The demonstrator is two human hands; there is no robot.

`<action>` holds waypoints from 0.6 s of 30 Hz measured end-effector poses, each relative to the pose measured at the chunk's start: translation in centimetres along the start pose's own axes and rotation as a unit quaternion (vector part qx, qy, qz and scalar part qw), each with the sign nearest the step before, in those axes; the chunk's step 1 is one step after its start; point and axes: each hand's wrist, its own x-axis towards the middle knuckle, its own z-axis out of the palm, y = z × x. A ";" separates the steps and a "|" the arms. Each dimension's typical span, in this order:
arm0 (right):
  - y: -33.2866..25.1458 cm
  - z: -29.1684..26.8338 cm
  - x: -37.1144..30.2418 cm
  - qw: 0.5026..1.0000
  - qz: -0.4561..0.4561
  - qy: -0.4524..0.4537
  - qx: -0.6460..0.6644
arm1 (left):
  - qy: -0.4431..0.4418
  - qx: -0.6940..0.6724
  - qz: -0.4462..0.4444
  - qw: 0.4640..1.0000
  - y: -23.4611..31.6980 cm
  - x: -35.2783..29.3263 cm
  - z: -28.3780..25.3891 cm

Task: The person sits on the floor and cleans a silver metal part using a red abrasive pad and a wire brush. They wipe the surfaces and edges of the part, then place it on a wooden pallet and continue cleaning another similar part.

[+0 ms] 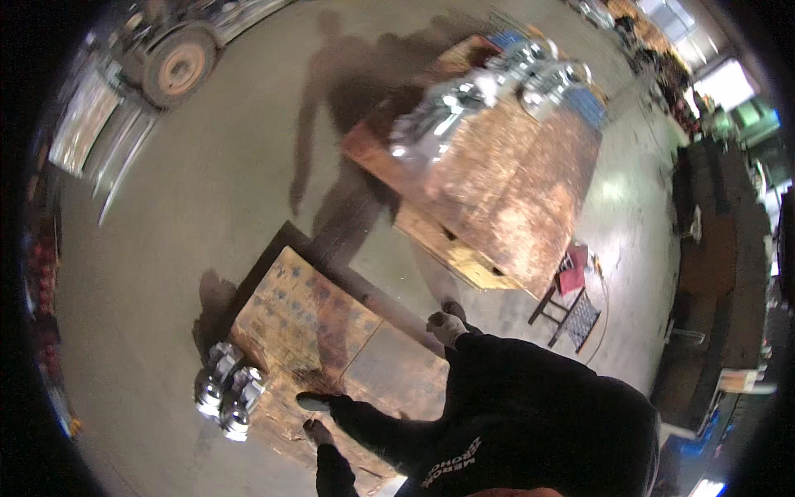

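My left hand (315, 431) hangs low over a worn wooden board (290, 311), close to my dark shoe (313, 402). It is small and blurred, and its fingers are hard to make out. My right hand (447, 329), pale as if gloved with darker finger ends, is beside my body at the board's right edge. Nothing shows in either hand, though their grip is unclear. Shiny metal parts with rounded ends (222, 391) stand in a cluster at the board's left edge. Farther off, more shiny metal parts (447, 112) are grouped on a larger wooden-topped platform (530, 199).
A wheeled vehicle (178, 68) with fork-like bars stands at the far left. Right of the platform, a dark metal frame (571, 319) and a red item (573, 269) lie on the floor. A long dark structure (712, 282) runs along the right side.
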 end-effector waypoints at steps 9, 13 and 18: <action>0.5 -29.2 -5.4 0.956 0.217 0.101 -0.170 | -0.300 0.072 0.284 0.908 43.3 -20.8 19.6; 6.9 -36.2 -10.9 0.860 0.432 0.273 0.005 | -0.360 0.025 0.279 0.890 51.9 -23.2 27.9; 10.5 -38.3 -15.3 0.849 0.367 0.366 0.101 | -0.255 -0.001 0.265 0.930 54.2 -6.3 42.0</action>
